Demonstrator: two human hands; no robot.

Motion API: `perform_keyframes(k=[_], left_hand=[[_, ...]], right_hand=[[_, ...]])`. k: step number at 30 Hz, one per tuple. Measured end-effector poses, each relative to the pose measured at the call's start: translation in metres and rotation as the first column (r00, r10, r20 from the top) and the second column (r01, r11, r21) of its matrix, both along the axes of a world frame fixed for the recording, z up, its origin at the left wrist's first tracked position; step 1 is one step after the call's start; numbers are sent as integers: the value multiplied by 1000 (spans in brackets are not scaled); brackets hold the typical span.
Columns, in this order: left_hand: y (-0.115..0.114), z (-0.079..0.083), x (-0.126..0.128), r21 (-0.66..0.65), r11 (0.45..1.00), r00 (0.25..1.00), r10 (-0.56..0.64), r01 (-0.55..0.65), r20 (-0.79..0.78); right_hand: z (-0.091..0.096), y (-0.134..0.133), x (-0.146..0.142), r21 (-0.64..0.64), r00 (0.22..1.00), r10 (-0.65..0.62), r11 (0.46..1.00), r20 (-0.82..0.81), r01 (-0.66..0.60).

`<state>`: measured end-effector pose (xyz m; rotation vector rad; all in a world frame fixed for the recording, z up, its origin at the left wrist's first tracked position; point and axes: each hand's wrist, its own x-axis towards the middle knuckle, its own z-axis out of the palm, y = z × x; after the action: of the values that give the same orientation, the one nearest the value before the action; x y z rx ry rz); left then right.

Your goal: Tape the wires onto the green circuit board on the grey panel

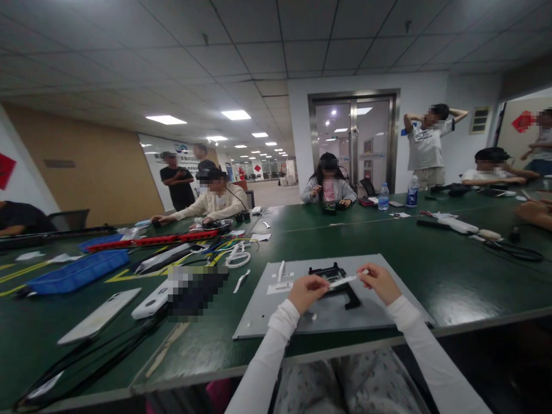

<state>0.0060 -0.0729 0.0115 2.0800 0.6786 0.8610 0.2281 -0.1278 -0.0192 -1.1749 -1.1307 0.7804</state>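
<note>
My left hand point(307, 291) and my right hand point(378, 282) both pinch the ends of a thin white strip point(345, 280), holding it level just above a black plastic frame point(337, 282). The frame lies on a grey mat point(267, 313) on the green table point(452, 270) directly in front of me. Both hands are closed in a pinch, in white sleeves. Small white strips and a label point(279, 286) lie on the mat to the left of my left hand.
To my left lie a phone point(100, 315), a white device point(150, 300), a blue tray point(77, 273), a red bar point(150, 240) and cables point(235, 256). Other people sit or stand around the table. Water bottles point(383, 197) stand far across.
</note>
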Motion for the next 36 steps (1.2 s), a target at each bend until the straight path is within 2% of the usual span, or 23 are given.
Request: perform_keyframes(k=[4,7,10,13,18,20,22,24,26,30,36], left_hand=[[-21,1,3,133,990,983,-21,46,-182],[-31,-6,7,202,979,956,49,10,-290],[-35,-12,10,277,960,941,122,-31,-315],[-35,-10,9,361,930,926,201,-77,-318],[-22,3,9,480,863,873,352,-161,-339],[-16,5,10,509,845,829,398,-165,-393],[-10,4,12,503,850,762,428,-157,-486],[-4,0,13,465,874,701,419,-139,-578],[1,-5,12,422,900,676,378,-108,-633],[15,-12,7,401,916,716,301,-32,-630],[33,-14,-4,329,942,762,163,69,-627]], right_hand=[[-8,-9,1,22,989,-62,998,131,59],[-13,-13,-2,4,986,-69,998,153,69],[-17,-16,-5,-12,987,-46,999,154,49],[-18,-18,-5,1,995,9,1000,97,-9],[-15,-24,-3,87,994,101,991,-44,-97],[-15,-26,-3,113,992,108,989,-72,-100],[-16,-28,-2,134,988,104,987,-112,-89],[-19,-30,-1,146,978,101,986,-181,-75],[-21,-31,1,149,959,113,986,-259,-76],[-24,-32,3,151,917,133,985,-376,-81],[-24,-32,4,119,909,123,990,-398,-82]])
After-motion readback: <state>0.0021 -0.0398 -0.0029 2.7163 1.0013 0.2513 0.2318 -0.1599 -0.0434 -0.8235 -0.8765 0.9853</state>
